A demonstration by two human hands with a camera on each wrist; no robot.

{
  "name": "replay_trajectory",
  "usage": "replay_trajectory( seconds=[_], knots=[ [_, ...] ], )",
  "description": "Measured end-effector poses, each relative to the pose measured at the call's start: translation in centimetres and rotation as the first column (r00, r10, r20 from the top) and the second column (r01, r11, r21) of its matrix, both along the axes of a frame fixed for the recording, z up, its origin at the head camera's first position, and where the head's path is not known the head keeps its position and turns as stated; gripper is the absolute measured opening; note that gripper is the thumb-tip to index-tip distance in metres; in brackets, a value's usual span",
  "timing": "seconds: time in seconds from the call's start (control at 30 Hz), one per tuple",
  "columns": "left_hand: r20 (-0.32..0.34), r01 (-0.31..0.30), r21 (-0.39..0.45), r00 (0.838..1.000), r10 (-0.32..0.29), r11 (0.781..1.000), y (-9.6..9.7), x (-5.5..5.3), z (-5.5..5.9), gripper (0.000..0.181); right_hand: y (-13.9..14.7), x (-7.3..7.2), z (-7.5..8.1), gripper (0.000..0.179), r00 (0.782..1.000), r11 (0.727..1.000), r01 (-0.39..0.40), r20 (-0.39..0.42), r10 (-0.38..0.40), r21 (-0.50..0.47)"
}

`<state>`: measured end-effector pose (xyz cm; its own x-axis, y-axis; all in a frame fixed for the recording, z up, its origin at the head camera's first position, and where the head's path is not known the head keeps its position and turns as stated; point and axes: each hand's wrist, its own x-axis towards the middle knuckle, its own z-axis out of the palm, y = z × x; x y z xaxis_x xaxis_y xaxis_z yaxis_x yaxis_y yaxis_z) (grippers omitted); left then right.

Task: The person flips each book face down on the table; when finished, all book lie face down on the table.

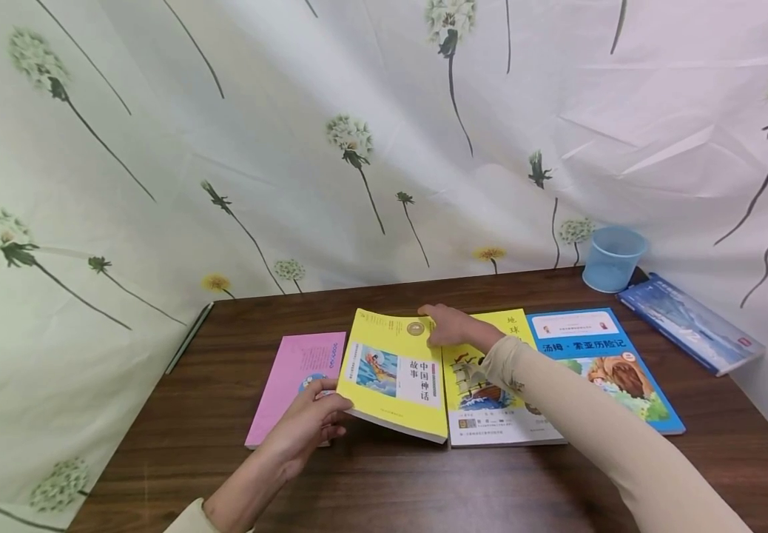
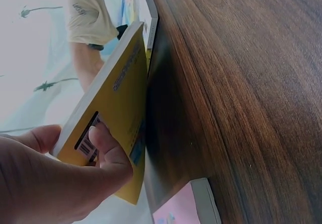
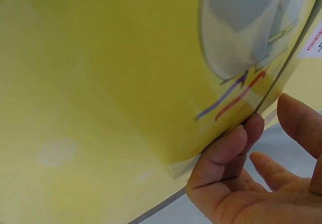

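Left grip (image 1: 302,426) — pinches tilted yellow book (image 1: 396,379) | right grip (image 1: 452,327) — far corner

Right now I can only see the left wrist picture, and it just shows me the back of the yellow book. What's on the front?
Observer: In the head view, the front of the yellow book has a picture with a colourful figure on blue.

Operator: Cool! And where does the right hand go? The book hides part of it in my picture.

Observer: The head view shows it by the book's far right corner, close to a round seal printed on the cover.
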<state>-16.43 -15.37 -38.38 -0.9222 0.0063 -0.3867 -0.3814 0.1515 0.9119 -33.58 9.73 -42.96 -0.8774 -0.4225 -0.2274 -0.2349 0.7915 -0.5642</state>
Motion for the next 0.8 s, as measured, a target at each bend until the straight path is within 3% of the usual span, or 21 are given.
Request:
replay_trajectory(
  seconds=[0.47, 0.8],
  knots=[
    [-0.034, 0.011, -0.021, 0.999, -0.011, 1.0, -0.24, -0.37, -0.12, 0.047, 0.04, -0.16, -0.04, 0.072, 1.0, 1.0, 0.013, 0.007, -0.013, 0.003],
    [-0.101, -0.008, -0.067, 0.995, 0.001, 0.998, -0.16, -0.3, 0.05, 0.045, 0.01, 0.07, 0.07, 0.074, 1.0, 1.0, 0.014, 0.016, -0.013, -0.022]
  ],
)
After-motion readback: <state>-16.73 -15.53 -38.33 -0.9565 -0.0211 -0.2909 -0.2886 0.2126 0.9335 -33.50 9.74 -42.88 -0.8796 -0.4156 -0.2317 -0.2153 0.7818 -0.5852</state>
